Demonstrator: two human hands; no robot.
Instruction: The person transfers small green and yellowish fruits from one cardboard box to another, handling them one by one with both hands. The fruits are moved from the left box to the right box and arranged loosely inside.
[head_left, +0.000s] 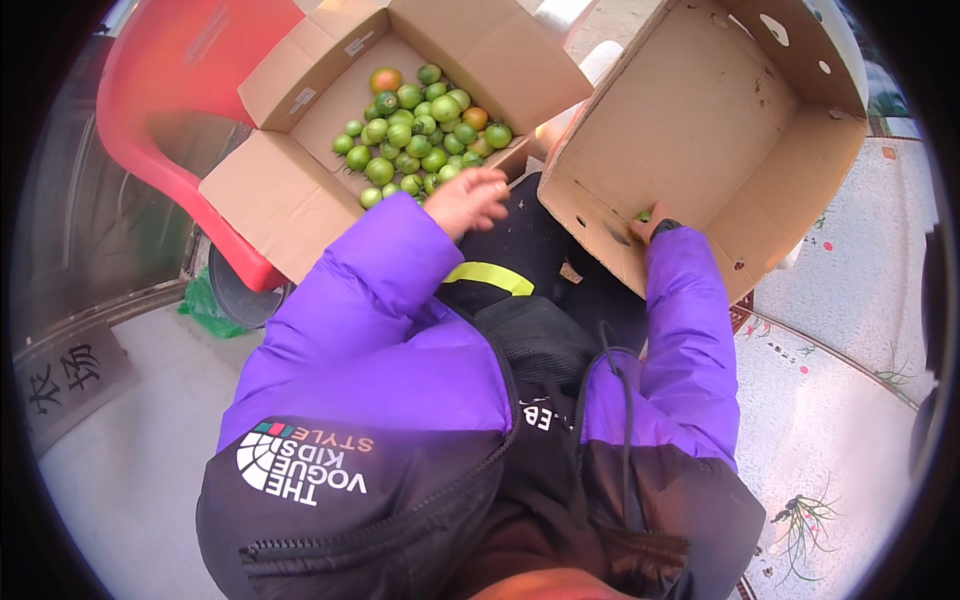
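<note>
A cardboard box (330, 112) with its flaps spread holds many small tomatoes (409, 142), mostly green, a few turning orange. My left hand (471, 201) hovers by the near right corner of that box, fingers loosely bent and apart, with nothing seen in it. To the right, a second, deeper cardboard box (675, 105) with holes in its walls leans towards me. My right hand (657, 219) reaches into its near corner and grips a green tomato (642, 216), partly hidden by the fingers. No other tomato shows inside that box.
A red plastic chair (150, 142) stands behind and left of the tomato box. Beside it are a dark bucket (240, 289) and a green plastic bag (206, 304). A patterned surface (840, 375) printed with plants lies at the right. White furniture parts (566, 19) show between the boxes.
</note>
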